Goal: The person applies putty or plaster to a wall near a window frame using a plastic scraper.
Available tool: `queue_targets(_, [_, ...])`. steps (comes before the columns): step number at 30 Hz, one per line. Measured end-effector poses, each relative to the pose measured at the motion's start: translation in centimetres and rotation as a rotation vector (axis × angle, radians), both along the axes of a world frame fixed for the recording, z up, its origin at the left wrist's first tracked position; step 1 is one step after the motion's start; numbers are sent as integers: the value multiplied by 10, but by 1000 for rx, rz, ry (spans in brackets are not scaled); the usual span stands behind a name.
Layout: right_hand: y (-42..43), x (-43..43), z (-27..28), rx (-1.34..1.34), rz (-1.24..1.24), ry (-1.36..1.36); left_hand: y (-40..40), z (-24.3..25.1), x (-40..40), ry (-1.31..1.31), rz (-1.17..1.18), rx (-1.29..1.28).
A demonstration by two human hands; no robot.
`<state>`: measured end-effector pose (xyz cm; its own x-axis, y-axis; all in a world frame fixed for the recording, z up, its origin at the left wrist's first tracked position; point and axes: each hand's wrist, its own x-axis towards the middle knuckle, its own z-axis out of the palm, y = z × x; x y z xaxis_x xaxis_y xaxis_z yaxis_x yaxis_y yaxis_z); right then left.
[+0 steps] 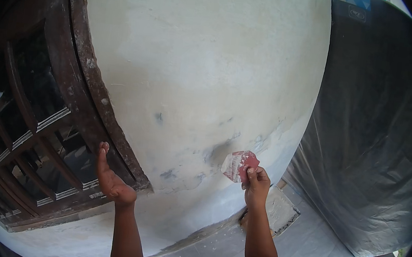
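A red putty scraper (241,166), smeared with white filler over its left half, is pinched between the thumb and fingers of my right hand (257,183). It is held in front of the lower part of a plastered wall (205,64), near dark cracks and stains; whether it touches the wall I cannot tell. To the left, my left hand (112,179) is raised with its fingers stretched out, seen mostly edge-on, and nothing shows in it. It is nearest to the lower corner of a dark wooden window frame (104,106), whose paint is worn and spotted with white.
A shallow tray (280,211) with a pale, crusted surface lies on the grey tiled floor (211,255), beyond my right forearm. Dark plastic sheeting (365,119) hangs along the right side. Glass panes (44,70) with wooden bars fill the window at left.
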<state>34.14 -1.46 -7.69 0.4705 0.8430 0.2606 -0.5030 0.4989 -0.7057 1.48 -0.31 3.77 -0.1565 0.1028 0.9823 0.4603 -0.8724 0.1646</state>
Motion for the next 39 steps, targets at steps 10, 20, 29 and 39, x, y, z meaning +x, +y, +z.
queue_targets(10, [-139, 141, -121, -531, 87, 120, -98, -243, 209, -293, -295, -916])
queue_targets(20, [-188, 277, -176, -844, -128, -24, -133, -336, 335, -631, -589, -1626])
queue_targets(29, [-150, 315, -240, -1165, -227, -681, -107, -421, 381, -598, -555, -1966])
queue_targets(39, [-53, 332, -398, -1159, -22, -901, -70, -549, 449, -717, -473, -2180])
